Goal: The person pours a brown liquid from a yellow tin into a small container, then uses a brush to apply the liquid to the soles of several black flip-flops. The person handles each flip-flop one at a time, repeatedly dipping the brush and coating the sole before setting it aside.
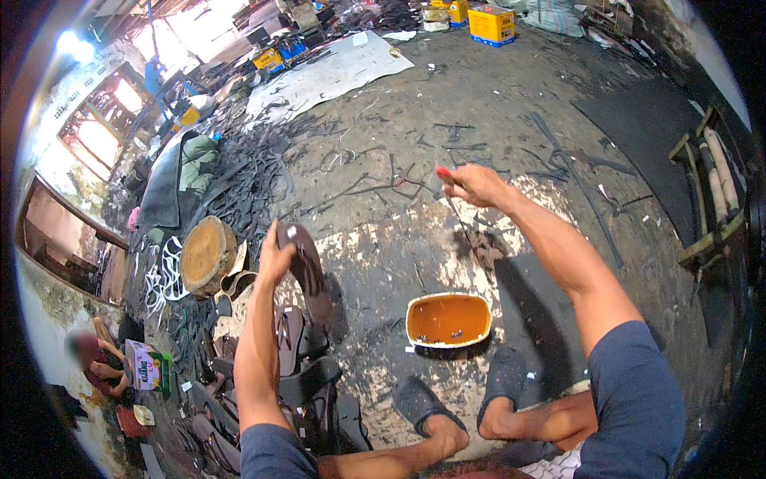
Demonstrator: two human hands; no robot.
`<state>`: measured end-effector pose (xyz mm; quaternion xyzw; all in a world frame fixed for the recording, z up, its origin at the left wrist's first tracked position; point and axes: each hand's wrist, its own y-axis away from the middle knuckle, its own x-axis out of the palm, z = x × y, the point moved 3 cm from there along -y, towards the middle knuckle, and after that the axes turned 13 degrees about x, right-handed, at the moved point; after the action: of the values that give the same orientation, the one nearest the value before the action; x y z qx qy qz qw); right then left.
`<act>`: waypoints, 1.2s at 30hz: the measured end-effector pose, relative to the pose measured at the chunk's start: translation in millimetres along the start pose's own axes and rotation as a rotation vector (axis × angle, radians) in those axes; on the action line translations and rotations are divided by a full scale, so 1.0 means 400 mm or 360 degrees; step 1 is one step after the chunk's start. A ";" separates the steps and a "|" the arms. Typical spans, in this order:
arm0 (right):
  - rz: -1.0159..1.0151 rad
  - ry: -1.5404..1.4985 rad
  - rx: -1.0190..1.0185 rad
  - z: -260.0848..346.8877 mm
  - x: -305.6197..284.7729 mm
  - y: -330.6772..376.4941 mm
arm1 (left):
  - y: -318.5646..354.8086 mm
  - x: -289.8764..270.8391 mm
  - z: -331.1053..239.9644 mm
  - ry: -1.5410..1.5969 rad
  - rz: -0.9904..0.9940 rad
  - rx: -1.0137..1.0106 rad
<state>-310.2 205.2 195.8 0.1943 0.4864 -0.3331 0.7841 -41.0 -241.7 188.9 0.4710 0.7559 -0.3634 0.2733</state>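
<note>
My left hand (275, 259) is closed round a dark brown flip-flop (309, 267), which it holds up on end over the left side of the floor. Further right, my raised right hand (476, 186) grips a tool with a red handle (444, 172). Its working end is too thin and blurred to make out. Between my arms and in front of my feet sits an oval tub (448, 319) of orange-brown liquid, with small dark bits in it. Several more flip-flops (289, 339) lie in a pile beneath and beside my left forearm.
A round wooden block (208, 255) stands at the left, beside white straps (171, 270) and heaps of dark scraps (239, 180). Another person (104, 359) sits at the far left near a printed carton (149, 367). A wooden frame (714, 184) leans at the right; yellow boxes (491, 26) stand far back.
</note>
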 end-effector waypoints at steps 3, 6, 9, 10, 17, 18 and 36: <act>-0.0229 0.0227 0.0014 0.005 -0.047 0.035 | -0.102 -0.022 -0.154 -0.0029 -0.0027 0.0031; -0.0204 0.0329 0.0034 0.074 -0.082 0.125 | -0.059 -0.066 -0.324 -0.0093 -0.0221 0.0209; -0.0085 0.0240 0.0198 0.129 -0.087 0.262 | 0.047 -0.104 -0.418 0.0169 -0.0152 0.0172; -0.0053 0.0191 0.0266 0.136 -0.121 0.304 | 0.081 -0.121 -0.452 0.0240 -0.0192 0.0207; -0.0874 0.0255 -0.0104 0.403 -0.503 0.456 | 0.224 -0.548 -0.611 0.0169 -0.0979 0.0379; -0.0889 0.0139 -0.0128 0.454 -0.517 0.466 | 0.243 -0.595 -0.599 0.0046 -0.1128 0.0458; -0.0572 -0.2494 0.0408 0.247 -0.113 0.515 | 0.776 -0.449 -0.654 0.1287 -0.0519 0.0214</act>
<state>-114.8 302.9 276.6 -0.0879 -0.2216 -0.5463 0.8029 296.3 -32.0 387.3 0.4666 0.8412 -0.2366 -0.1367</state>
